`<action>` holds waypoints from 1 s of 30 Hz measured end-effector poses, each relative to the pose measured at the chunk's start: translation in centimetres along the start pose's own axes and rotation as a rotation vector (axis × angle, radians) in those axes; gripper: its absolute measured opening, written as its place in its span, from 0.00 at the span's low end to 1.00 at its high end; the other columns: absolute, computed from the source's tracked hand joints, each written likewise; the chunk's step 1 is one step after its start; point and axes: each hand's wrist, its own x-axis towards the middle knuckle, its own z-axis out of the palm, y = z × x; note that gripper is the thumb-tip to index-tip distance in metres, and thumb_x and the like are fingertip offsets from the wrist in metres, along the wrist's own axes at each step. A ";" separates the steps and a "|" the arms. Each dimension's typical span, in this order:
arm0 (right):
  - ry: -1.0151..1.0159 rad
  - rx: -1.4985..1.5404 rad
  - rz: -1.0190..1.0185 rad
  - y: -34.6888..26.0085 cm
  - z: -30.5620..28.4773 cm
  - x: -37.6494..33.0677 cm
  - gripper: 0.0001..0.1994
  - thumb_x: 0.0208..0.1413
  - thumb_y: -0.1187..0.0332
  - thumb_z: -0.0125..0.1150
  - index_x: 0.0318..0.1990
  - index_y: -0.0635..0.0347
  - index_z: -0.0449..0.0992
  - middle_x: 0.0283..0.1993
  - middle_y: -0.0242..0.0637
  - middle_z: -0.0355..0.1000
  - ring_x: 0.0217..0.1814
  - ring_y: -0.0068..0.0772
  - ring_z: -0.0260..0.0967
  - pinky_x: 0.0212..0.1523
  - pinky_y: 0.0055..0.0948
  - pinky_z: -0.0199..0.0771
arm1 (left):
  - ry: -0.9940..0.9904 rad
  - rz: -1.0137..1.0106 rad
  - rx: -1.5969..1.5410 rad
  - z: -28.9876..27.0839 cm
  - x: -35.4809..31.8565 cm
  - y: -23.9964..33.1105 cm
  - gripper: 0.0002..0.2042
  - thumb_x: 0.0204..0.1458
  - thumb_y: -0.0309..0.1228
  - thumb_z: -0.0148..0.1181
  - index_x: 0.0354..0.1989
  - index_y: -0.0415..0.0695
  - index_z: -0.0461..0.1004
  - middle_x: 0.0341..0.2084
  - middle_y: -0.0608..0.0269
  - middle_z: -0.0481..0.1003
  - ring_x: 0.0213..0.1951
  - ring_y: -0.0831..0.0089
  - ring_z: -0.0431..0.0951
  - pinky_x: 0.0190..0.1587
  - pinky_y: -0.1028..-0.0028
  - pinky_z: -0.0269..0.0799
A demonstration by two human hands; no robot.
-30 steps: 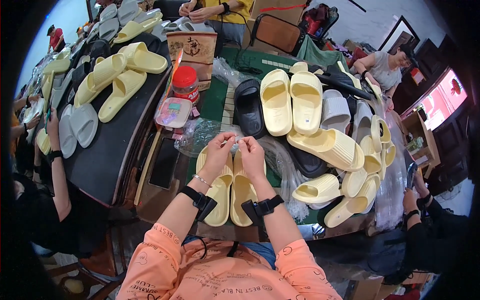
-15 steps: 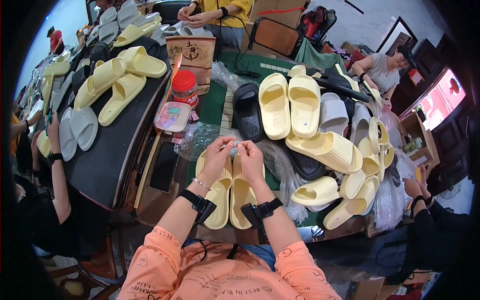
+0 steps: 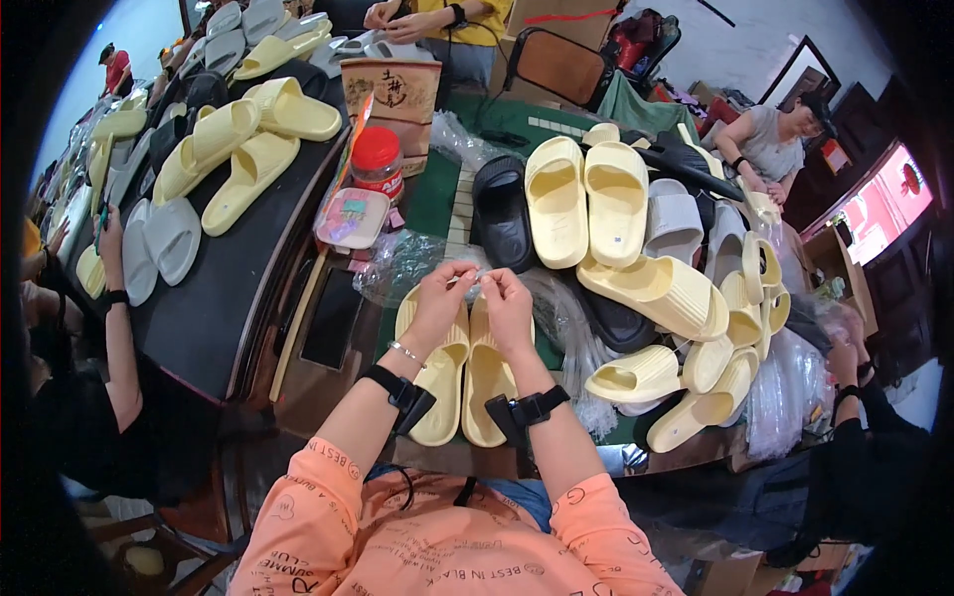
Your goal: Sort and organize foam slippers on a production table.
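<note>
Whitish piece (image 3: 480, 276), too small to make out, sits between the two hands, above the toe ends of a pale yellow slipper pair (image 3: 437, 402) at the near edge of the table. The left hand (image 3: 444, 298) pinches at it with thumb and forefinger, the other fingers curled in; the right hand (image 3: 505, 304) does much the same from its side, fingertips close to the left ones — whether both grip the piece equally I cannot tell. A bracelet (image 3: 407, 354) circles the left wrist, and each forearm wears a black strap with a dark block on it.

The slipper pair lies side by side, heels toward the person, with the toe ends partly covered by the hands. Crumpled clear plastic (image 3: 393, 273) lies just left of the hands; more of it trails to the right. On the right rises a heap of slippers, yellow, grey and black, with a yellow pair (image 3: 556, 223) on top beside a black slipper (image 3: 504, 223).

Toward the left stand a red-lidded jar (image 3: 376, 164), an open tub (image 3: 350, 226) of small coloured bits and, farther off, a brown paper bag (image 3: 407, 84). Other people's hands are busy at the far side and at both edges.
</note>
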 end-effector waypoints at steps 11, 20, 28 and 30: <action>-0.040 0.120 -0.023 1.1 0.4 1.3 0.05 0.54 0.70 0.50 0.32 0.63 0.66 0.25 0.27 0.66 0.27 0.14 0.60 0.28 0.17 0.61 | -0.003 -0.052 -0.202 0.1 1.0 0.9 0.06 0.48 0.31 0.57 0.30 0.41 0.73 0.19 0.77 0.66 0.21 0.90 0.60 0.22 0.87 0.53; 0.063 -0.001 -0.069 1.4 0.5 0.0 0.10 0.53 0.64 0.52 0.30 0.63 0.67 0.24 0.36 0.67 0.27 0.23 0.62 0.29 0.25 0.63 | -0.014 -0.155 -0.064 0.2 -0.1 1.5 0.07 0.47 0.32 0.56 0.28 0.41 0.74 0.18 0.77 0.66 0.20 0.88 0.60 0.20 0.85 0.53; -0.015 0.102 0.006 1.5 1.1 0.7 0.09 0.52 0.67 0.52 0.31 0.65 0.67 0.27 0.37 0.68 0.28 0.23 0.65 0.31 0.24 0.65 | -0.044 -0.187 -0.082 -0.9 0.3 1.3 0.08 0.49 0.33 0.53 0.30 0.42 0.74 0.18 0.75 0.66 0.19 0.88 0.60 0.20 0.85 0.53; 0.016 0.170 -0.074 2.0 2.1 0.8 0.08 0.51 0.68 0.51 0.32 0.65 0.67 0.29 0.38 0.68 0.31 0.26 0.66 0.33 0.25 0.66 | -0.082 0.026 0.101 -2.5 0.6 -1.3 0.09 0.50 0.32 0.51 0.34 0.42 0.74 0.24 0.69 0.71 0.28 0.80 0.69 0.32 0.81 0.65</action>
